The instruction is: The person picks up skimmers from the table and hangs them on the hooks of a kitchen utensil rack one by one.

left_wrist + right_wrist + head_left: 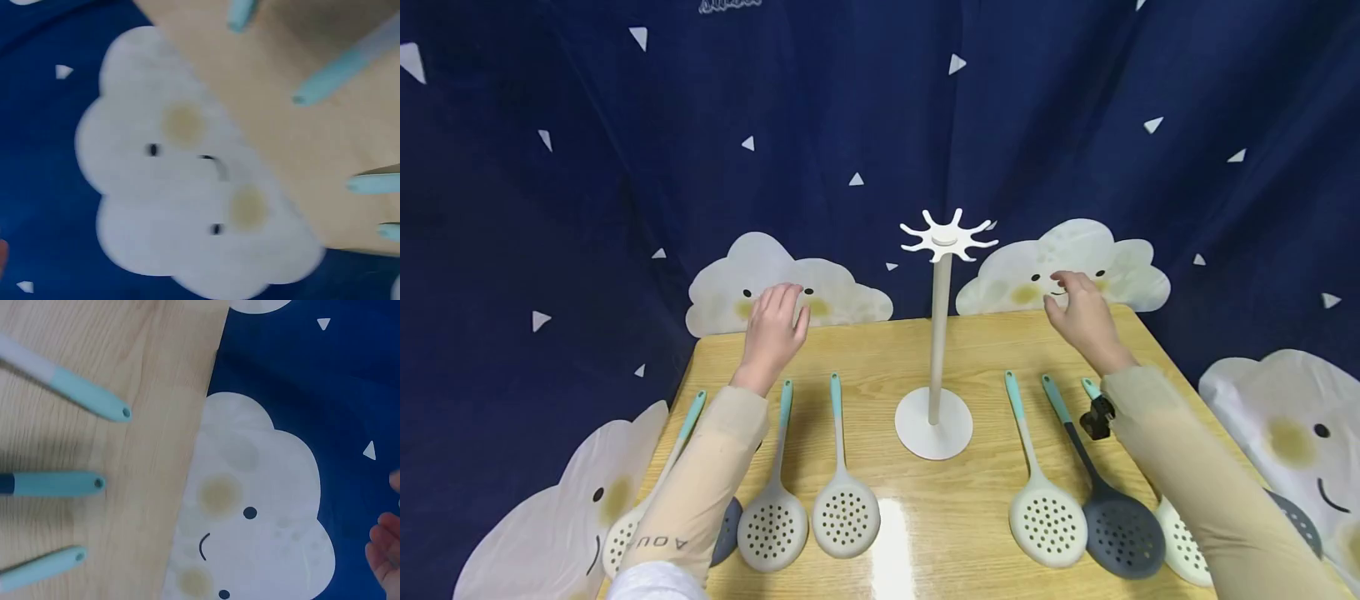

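Observation:
My left hand (771,329) is raised over the back left of the table, fingers loosely bent, holding nothing. Raised likewise at the back right, my right hand (1086,321) holds nothing either. Between them stands a white utensil stand (938,333) with a round base and a ring of bare hooks. Nearest my left hand lie two pale skimmers (772,527) (846,515) with turquoise handle ends. Another pale skimmer (622,533) and a dark one (727,533) are partly behind the left sleeve. On the right lie a pale skimmer (1048,523) and a dark skimmer (1123,533).
The right sleeve partly covers another pale skimmer (1183,546) and a dark one (1296,521). Beneath everything is a wooden table (970,525). A navy curtain (820,100) with white triangles hangs behind it, and cloud-shaped prints (1063,254) border the table.

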{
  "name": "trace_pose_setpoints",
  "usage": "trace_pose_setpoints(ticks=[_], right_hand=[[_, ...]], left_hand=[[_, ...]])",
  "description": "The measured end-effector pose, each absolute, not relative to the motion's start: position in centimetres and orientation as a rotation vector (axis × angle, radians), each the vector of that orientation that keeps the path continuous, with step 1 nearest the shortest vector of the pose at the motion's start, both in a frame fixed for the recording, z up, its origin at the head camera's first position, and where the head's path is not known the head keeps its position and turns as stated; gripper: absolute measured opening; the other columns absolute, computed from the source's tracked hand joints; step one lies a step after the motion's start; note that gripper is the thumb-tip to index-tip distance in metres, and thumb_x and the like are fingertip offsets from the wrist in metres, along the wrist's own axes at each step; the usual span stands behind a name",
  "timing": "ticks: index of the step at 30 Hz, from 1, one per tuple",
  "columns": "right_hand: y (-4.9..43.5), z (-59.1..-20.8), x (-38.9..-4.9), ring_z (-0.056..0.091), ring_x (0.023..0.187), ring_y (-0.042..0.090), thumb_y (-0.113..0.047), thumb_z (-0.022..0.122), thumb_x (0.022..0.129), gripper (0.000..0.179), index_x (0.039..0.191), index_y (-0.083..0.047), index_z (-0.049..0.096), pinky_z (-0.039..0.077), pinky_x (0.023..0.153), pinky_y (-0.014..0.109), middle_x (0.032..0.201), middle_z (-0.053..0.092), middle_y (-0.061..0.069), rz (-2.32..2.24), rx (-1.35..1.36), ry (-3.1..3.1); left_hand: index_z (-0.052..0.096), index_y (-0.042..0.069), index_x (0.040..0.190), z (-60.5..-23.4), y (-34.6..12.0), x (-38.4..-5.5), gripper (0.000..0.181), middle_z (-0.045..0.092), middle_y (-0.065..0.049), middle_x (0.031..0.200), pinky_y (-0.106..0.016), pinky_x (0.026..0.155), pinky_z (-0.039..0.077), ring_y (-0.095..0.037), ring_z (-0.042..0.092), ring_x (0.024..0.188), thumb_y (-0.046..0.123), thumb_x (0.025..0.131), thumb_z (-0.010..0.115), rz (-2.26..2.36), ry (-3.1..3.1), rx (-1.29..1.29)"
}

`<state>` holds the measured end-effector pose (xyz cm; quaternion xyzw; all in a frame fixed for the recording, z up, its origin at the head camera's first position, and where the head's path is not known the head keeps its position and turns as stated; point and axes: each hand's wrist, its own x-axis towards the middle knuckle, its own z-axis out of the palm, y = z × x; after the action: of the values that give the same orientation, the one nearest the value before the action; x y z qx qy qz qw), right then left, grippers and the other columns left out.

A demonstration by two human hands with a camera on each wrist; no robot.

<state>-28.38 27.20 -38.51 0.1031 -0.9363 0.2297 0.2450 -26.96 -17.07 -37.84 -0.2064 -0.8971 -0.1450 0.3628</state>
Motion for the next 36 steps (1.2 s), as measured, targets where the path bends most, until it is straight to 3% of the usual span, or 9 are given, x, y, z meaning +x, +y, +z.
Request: trace_pose_setpoints(ticks=[3, 6, 14, 22, 36], right_hand=[[26.9, -39.0, -28.3, 0.053, 0.085, 0.040, -0.001, 0.055, 0.084, 0.025, 0.107, 0.011, 0.054, 0.045, 0.073, 0.051, 0.095, 0.054, 0.028, 0.713, 0.236, -2.449], [26.5, -39.9, -28.3, 0.053, 0.080, 0.039, 0.001, 0.054, 0.084, 0.022, 0.103, 0.012, 0.055, 0.046, 0.069, 0.049, 0.090, 0.055, 0.027, 0.741, 0.199, -2.435], [25.6, -44.2, -27.9, 0.054, 0.084, 0.039, -0.002, 0.054, 0.086, 0.026, 0.108, 0.013, 0.054, 0.047, 0.069, 0.049, 0.096, 0.055, 0.029, 0.837, 0.119, -2.582], [25.5, -48.0, -27.2, 0.056, 0.084, 0.039, -0.005, 0.051, 0.088, 0.033, 0.115, 0.015, 0.050, 0.050, 0.065, 0.045, 0.101, 0.054, 0.032, 0.885, 0.034, -2.838], [24.8, -51.7, -26.3, 0.052, 0.103, 0.047, -0.013, 0.055, 0.089, 0.047, 0.118, 0.021, 0.044, 0.048, 0.084, 0.050, 0.119, 0.047, 0.037, 0.875, -0.149, -3.219]], left_hand=[[0.060, -0.005, 0.092, -35.9, -15.4, -26.7, 0.010, 0.060, -0.016, 0.091, -0.039, 0.079, 0.047, -0.031, 0.056, 0.085, 0.001, 0.084, 0.058, -0.391, -2.022, -0.656], [0.061, -0.005, 0.086, -33.7, -13.4, -26.1, 0.005, 0.061, -0.015, 0.084, -0.036, 0.073, 0.049, -0.030, 0.057, 0.078, -0.003, 0.083, 0.059, -0.402, -1.847, -0.738], [0.064, -0.007, 0.089, -29.0, -9.4, -24.3, 0.011, 0.063, -0.016, 0.085, -0.031, 0.073, 0.051, -0.029, 0.058, 0.078, -0.003, 0.079, 0.065, -0.434, -1.607, -0.897], [0.064, -0.008, 0.095, -27.1, -7.0, -23.4, 0.015, 0.063, -0.017, 0.088, -0.031, 0.078, 0.051, -0.029, 0.059, 0.080, 0.000, 0.082, 0.062, -0.449, -1.568, -0.981], [0.065, -0.008, 0.094, -27.1, -6.2, -24.0, 0.012, 0.062, -0.015, 0.088, -0.031, 0.080, 0.051, -0.028, 0.059, 0.081, -0.004, 0.083, 0.061, -0.403, -1.647, -1.021]])
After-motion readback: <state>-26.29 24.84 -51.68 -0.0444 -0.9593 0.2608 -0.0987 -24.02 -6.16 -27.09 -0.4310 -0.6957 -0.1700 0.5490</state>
